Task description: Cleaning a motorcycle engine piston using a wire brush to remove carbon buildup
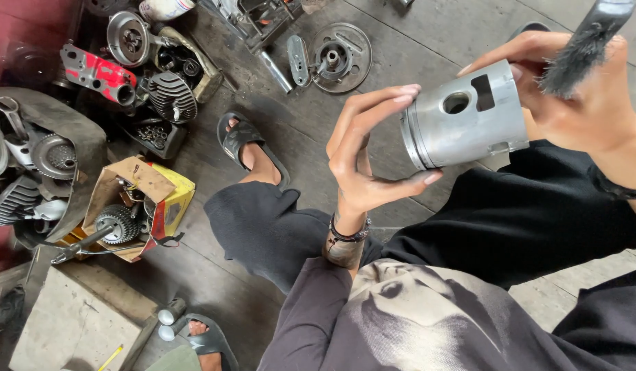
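I hold a grey metal piston point(469, 124) on its side above my lap, its round pin hole and rectangular slot facing up. My left hand point(363, 154) grips its ringed crown end, fingers arched over the top and thumb underneath. My right hand point(593, 103) holds the open skirt end and also clasps a dark-bristled brush point(580, 49), whose bristles rest near the skirt's upper edge.
My sandalled foot point(253, 148) rests on the grey floor. Engine parts lie to the left: a finned cylinder point(172, 96), a red part point(98, 72), a cardboard box with a gear point(125, 206) and a round plate point(340, 58). A concrete block point(70, 326) and another sandalled foot point(204, 340) are at bottom left.
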